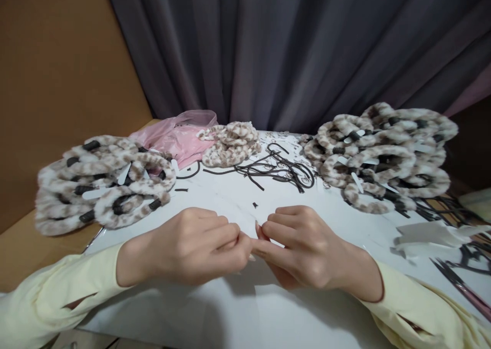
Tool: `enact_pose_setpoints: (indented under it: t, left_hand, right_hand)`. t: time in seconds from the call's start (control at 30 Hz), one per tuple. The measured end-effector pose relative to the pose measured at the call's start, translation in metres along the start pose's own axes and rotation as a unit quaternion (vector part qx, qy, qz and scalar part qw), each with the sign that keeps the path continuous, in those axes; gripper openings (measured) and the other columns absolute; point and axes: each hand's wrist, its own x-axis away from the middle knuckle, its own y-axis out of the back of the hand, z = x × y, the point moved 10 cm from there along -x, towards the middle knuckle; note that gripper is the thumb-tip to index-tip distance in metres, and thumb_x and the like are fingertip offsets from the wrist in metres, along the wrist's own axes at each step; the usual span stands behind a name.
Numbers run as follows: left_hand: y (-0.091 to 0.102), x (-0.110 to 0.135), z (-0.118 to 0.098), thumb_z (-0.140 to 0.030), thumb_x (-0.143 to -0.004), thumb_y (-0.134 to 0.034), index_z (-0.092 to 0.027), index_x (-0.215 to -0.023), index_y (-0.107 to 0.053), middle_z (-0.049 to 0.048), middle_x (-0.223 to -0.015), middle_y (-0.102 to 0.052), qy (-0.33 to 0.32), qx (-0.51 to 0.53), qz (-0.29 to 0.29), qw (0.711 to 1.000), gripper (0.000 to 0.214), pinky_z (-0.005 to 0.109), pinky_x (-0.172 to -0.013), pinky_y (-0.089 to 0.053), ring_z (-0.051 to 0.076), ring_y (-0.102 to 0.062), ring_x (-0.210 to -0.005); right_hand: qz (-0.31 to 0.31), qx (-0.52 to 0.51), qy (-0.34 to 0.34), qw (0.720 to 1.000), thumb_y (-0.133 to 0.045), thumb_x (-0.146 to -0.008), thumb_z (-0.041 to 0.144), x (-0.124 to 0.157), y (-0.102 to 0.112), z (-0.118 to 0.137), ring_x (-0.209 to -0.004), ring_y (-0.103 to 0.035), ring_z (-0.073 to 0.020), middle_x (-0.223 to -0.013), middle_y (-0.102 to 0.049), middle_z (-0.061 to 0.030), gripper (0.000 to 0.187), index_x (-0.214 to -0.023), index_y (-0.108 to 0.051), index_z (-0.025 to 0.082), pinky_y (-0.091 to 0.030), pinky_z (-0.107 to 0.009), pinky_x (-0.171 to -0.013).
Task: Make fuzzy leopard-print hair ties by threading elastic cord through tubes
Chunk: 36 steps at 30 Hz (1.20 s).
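Over the near middle of the white table, my left hand [209, 246] and my right hand [303, 244] meet at the fingertips. My left fingers are curled in, with the thumb pressed against them. On the right, the fingers are bent too, and the index finger reaches to my left fingertips. Whatever lies between them, if anything, is hidden or too small to make out. Just beyond my hands lies a tiny dark scrap [255, 204]. Farther back is a tangle of black cords [284, 170].
Fluffy spotted rings with black bands and white strips are heaped at left [103, 180] and right [383, 159]. Behind are a smaller fluffy bundle [233, 147] and a pink plastic bag [180, 139]. Scissors [460, 287] and a white crumpled sheet [429, 236] lie at right. A grey curtain [268, 52] hangs behind.
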Motion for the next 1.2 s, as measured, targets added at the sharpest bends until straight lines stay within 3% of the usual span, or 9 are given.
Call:
enact_pose_setpoints:
  t: [0.13,0.3,0.53,0.7,0.87,0.93,1.03,1.13,1.2]
  left_hand:
    - [-0.007,0.002,0.006,-0.007,-0.085,-0.049,-0.021,-0.083,-0.057,-0.0057,-0.054,-0.048,0.022,-0.012,0.026,0.999,0.016,0.024,-0.048,-0.032,0.009,-0.044,-0.048]
    - [-0.012,0.005,0.017,-0.007,-0.087,-0.045,-0.021,-0.072,-0.057,-0.0061,-0.051,-0.047,0.074,0.029,0.032,0.996,0.024,0.021,-0.051,-0.034,0.007,-0.046,-0.047]
    - [-0.01,0.004,0.023,-0.01,-0.09,-0.042,-0.021,-0.068,-0.059,-0.0064,-0.048,-0.05,0.107,0.089,0.03,0.99,0.03,0.018,-0.05,-0.036,0.006,-0.047,-0.044]
    - [-0.003,0.006,0.016,-0.008,-0.089,-0.038,-0.019,-0.087,-0.06,-0.0028,-0.062,-0.062,0.066,0.128,0.051,0.988,0.024,0.016,-0.057,-0.043,0.007,-0.057,-0.055]
    - [0.013,0.013,0.017,-0.005,-0.084,-0.039,-0.02,-0.109,-0.055,-0.0008,-0.075,-0.07,0.082,0.126,0.006,0.989,0.033,0.018,-0.067,-0.051,0.011,-0.066,-0.076]
    - [0.013,0.011,0.017,-0.003,-0.083,-0.04,-0.017,-0.11,-0.056,0.0002,-0.077,-0.072,0.086,0.114,0.006,0.99,0.034,0.017,-0.072,-0.052,0.011,-0.067,-0.081]
    - [0.018,0.002,0.009,-0.008,-0.088,-0.041,-0.007,-0.108,-0.057,0.0083,-0.088,-0.073,0.035,0.121,-0.016,0.992,0.026,0.018,-0.077,-0.053,0.012,-0.068,-0.088]
    - [0.025,-0.004,0.005,-0.012,-0.093,-0.038,-0.003,-0.103,-0.058,0.0127,-0.091,-0.073,0.002,0.127,-0.056,0.99,0.025,0.019,-0.071,-0.054,0.012,-0.068,-0.085]
    - [0.023,-0.005,0.003,-0.009,-0.091,-0.038,-0.002,-0.1,-0.059,0.0132,-0.091,-0.073,-0.01,0.105,-0.042,0.994,0.023,0.02,-0.067,-0.053,0.013,-0.068,-0.081]
  right_hand:
    - [-0.002,0.0,-0.003,1.0,-0.043,-0.079,0.007,0.0,0.0,0.0,-0.045,-0.028,-0.0122,-0.052,-0.046,0.0011,0.02,-0.072,-0.06,0.016,-0.024,-0.027,-0.045]
    - [-0.004,0.008,0.001,1.0,-0.043,-0.078,0.005,0.0,0.0,0.003,-0.045,-0.028,-0.0126,-0.051,-0.044,0.001,0.022,-0.069,-0.061,0.015,-0.023,-0.027,-0.045]
    - [-0.019,-0.001,0.006,1.0,-0.043,-0.081,0.007,0.001,0.004,0.004,-0.044,-0.03,-0.0125,-0.052,-0.045,0.002,0.021,-0.087,-0.062,0.014,-0.024,-0.027,-0.045]
    - [-0.013,0.012,0.019,1.0,-0.042,-0.083,0.009,0.001,0.009,0.008,-0.044,-0.035,-0.013,-0.052,-0.047,0.0012,0.026,-0.099,-0.063,0.01,-0.026,-0.028,-0.043]
    - [-0.024,0.084,0.078,0.993,-0.046,-0.083,0.011,0.001,0.018,0.02,-0.048,-0.044,-0.0137,-0.051,-0.048,-0.0003,0.024,-0.096,-0.065,0.007,-0.029,-0.028,-0.043]
    - [-0.034,0.104,0.089,0.99,-0.05,-0.081,0.011,0.002,0.02,0.022,-0.048,-0.044,-0.0137,-0.05,-0.048,-0.0004,0.02,-0.093,-0.066,0.006,-0.029,-0.027,-0.042]
    - [-0.045,0.096,0.085,0.991,-0.053,-0.079,0.013,0.002,0.021,0.021,-0.047,-0.044,-0.0142,-0.049,-0.049,-0.0015,0.016,-0.084,-0.067,0.006,-0.028,-0.028,-0.042]
    - [-0.054,0.075,0.078,0.993,-0.055,-0.077,0.014,0.001,0.021,0.02,-0.046,-0.043,-0.0146,-0.05,-0.051,-0.0033,0.013,-0.079,-0.066,0.006,-0.027,-0.029,-0.041]
    - [-0.051,0.066,0.072,0.994,-0.052,-0.079,0.013,0.0,0.02,0.018,-0.046,-0.044,-0.0146,-0.051,-0.052,-0.0034,0.016,-0.084,-0.066,0.006,-0.027,-0.029,-0.042]
